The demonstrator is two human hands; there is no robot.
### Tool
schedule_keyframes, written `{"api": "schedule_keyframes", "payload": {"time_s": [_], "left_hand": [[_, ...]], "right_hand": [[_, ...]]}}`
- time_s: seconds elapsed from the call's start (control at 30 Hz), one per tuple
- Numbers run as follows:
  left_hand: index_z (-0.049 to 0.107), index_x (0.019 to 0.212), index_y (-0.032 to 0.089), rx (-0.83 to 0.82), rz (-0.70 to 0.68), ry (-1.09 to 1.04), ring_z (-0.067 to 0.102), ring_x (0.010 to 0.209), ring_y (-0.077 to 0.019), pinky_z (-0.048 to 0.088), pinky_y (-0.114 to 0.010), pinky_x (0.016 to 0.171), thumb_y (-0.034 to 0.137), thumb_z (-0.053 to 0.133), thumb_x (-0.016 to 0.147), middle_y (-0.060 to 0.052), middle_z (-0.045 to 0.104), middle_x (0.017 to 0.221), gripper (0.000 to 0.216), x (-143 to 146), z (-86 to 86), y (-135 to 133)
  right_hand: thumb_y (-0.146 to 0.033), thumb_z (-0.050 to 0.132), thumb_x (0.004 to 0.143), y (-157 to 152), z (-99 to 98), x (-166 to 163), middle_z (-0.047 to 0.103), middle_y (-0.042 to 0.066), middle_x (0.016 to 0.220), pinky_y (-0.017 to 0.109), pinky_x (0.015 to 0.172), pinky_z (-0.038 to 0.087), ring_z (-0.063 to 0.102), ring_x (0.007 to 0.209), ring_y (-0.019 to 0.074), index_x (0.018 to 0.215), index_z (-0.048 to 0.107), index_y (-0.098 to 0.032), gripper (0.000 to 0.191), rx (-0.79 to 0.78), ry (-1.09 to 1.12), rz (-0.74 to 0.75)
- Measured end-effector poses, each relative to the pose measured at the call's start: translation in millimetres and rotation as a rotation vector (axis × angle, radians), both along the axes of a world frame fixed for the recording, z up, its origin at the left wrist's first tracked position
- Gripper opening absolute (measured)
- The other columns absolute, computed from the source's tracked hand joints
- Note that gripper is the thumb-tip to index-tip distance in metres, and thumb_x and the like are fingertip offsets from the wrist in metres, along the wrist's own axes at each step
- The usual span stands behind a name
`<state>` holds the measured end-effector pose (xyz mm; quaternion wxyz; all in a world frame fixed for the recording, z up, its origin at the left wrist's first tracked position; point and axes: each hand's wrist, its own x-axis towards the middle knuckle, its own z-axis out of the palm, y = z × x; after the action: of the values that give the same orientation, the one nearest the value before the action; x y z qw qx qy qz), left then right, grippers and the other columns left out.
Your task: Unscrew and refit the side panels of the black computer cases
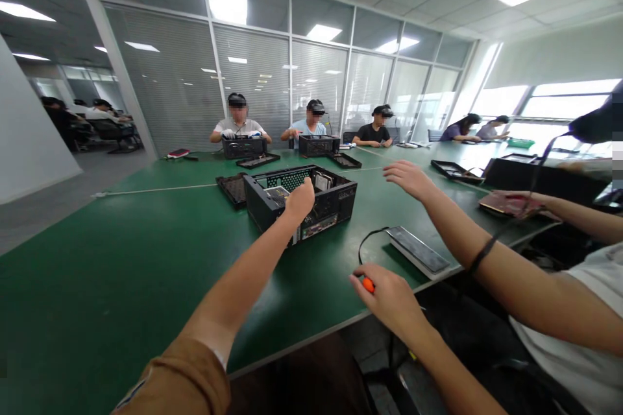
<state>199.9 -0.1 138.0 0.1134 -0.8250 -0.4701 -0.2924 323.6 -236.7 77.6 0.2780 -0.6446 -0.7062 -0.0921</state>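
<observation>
A black computer case lies opened on the green table, with metal parts showing inside. My left hand is at its near upper rim, fingers curled and mostly hidden; what they hold, if anything, I cannot make out. Low over the table's front edge, my right hand is closed around an orange-handled tool. Only the orange end shows, and the rest is covered by the hand. Beyond my right hand lies a flat, grey-topped rectangular device with a black cable.
A dark panel lies behind the case on the green table. From the right, a co-worker's arm reaches over the table, hand spread. Across the table, several people sit with other cases. A reddish board is at the right.
</observation>
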Motion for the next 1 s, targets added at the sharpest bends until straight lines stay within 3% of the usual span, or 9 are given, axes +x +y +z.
{"api": "schedule_keyframes", "payload": {"time_s": [0.13, 0.3, 0.43, 0.57, 0.67, 0.77, 0.87, 0.93, 1.0], "left_hand": [[0.038, 0.105, 0.008, 0.005, 0.010, 0.007, 0.062, 0.071, -0.0194, 0.039, -0.025, 0.058, 0.010, 0.021, 0.087, -0.014, 0.062, 0.076, 0.025, -59, 1.7, -5], [0.042, 0.100, 0.012, -0.005, 0.078, -0.011, 0.061, 0.069, -0.0196, 0.041, -0.027, 0.063, 0.026, 0.023, 0.089, -0.010, 0.062, 0.072, 0.027, -171, 7.9, -5], [0.042, 0.100, 0.014, -0.113, 0.014, -0.116, 0.059, 0.063, -0.0134, 0.043, -0.024, 0.069, 0.030, 0.026, 0.087, 0.002, 0.060, 0.061, 0.025, -275, 10.9, 4], [0.037, 0.103, 0.013, -0.252, 0.120, -0.237, 0.059, 0.058, -0.0112, 0.043, -0.022, 0.064, 0.031, 0.025, 0.086, 0.002, 0.062, 0.066, 0.028, -352, 23.9, 18], [0.040, 0.097, 0.014, -0.297, 0.271, -0.203, 0.060, 0.067, -0.0147, 0.043, -0.025, 0.065, 0.030, 0.027, 0.084, -0.003, 0.066, 0.075, 0.025, -368, 44.7, 8], [0.043, 0.089, 0.018, -0.295, 0.286, -0.059, 0.059, 0.074, -0.0173, 0.042, -0.027, 0.067, 0.031, 0.029, 0.083, -0.002, 0.067, 0.083, 0.020, -353, 55.3, -42], [0.045, 0.087, 0.021, -0.363, 0.111, 0.081, 0.060, 0.073, -0.0164, 0.043, -0.026, 0.067, 0.030, 0.027, 0.085, -0.001, 0.065, 0.081, 0.020, -323, 37.2, -114], [0.047, 0.086, 0.020, -0.218, 0.181, 0.127, 0.060, 0.069, -0.0196, 0.043, -0.029, 0.064, 0.028, 0.028, 0.084, -0.005, 0.063, 0.076, 0.021, -304, 15.5, -148], [0.049, 0.088, 0.019, -0.055, 0.268, 0.101, 0.060, 0.072, -0.0220, 0.043, -0.032, 0.066, 0.026, 0.029, 0.082, -0.008, 0.062, 0.077, 0.022, -294, -3.7, -162]], "right_hand": [[-0.038, 0.038, 0.084, 8, 3.4, 22, 0.063, 0.006, 0.078, 0.025, 0.062, 0.039, 0.058, 0.069, 0.0160, 0.082, 0.061, -0.019, 0.030, 0.094, -0.057, -0.069], [-0.041, 0.039, 0.084, 22, 9.9, 43, 0.063, 0.004, 0.078, 0.024, 0.057, 0.038, 0.058, 0.068, 0.0156, 0.081, 0.061, -0.021, 0.030, 0.105, -0.157, -0.141], [-0.043, 0.038, 0.083, 53, 17.2, 45, 0.064, 0.005, 0.079, 0.024, 0.056, 0.036, 0.058, 0.069, 0.0157, 0.081, 0.062, -0.021, 0.033, 0.081, -0.203, -0.156], [-0.043, 0.036, 0.084, 95, 17.0, 34, 0.063, 0.005, 0.080, 0.024, 0.058, 0.036, 0.058, 0.071, 0.0155, 0.083, 0.062, -0.021, 0.035, -0.028, -0.240, -0.123], [-0.045, 0.035, 0.084, 132, 9.5, 24, 0.063, 0.005, 0.083, 0.024, 0.060, 0.037, 0.058, 0.075, 0.0166, 0.085, 0.062, -0.021, 0.035, -0.140, -0.268, -0.102], [-0.044, 0.035, 0.084, 178, 1.7, 9, 0.063, 0.007, 0.088, 0.025, 0.064, 0.038, 0.058, 0.079, 0.0178, 0.089, 0.062, -0.021, 0.036, -0.237, -0.293, -0.068], [-0.039, 0.038, 0.084, 233, -0.5, -20, 0.063, 0.009, 0.094, 0.026, 0.069, 0.040, 0.058, 0.085, 0.0188, 0.094, 0.061, -0.019, 0.032, -0.290, -0.323, 0.006], [-0.034, 0.041, 0.084, 270, 0.6, -49, 0.061, 0.010, 0.099, 0.025, 0.073, 0.040, 0.056, 0.090, 0.0187, 0.099, 0.060, -0.017, 0.029, -0.281, -0.360, 0.097], [-0.029, 0.042, 0.084, 302, 2.0, -82, 0.059, 0.010, 0.104, 0.022, 0.076, 0.038, 0.054, 0.095, 0.0173, 0.104, 0.057, -0.015, 0.029, -0.259, -0.393, 0.187]]}}
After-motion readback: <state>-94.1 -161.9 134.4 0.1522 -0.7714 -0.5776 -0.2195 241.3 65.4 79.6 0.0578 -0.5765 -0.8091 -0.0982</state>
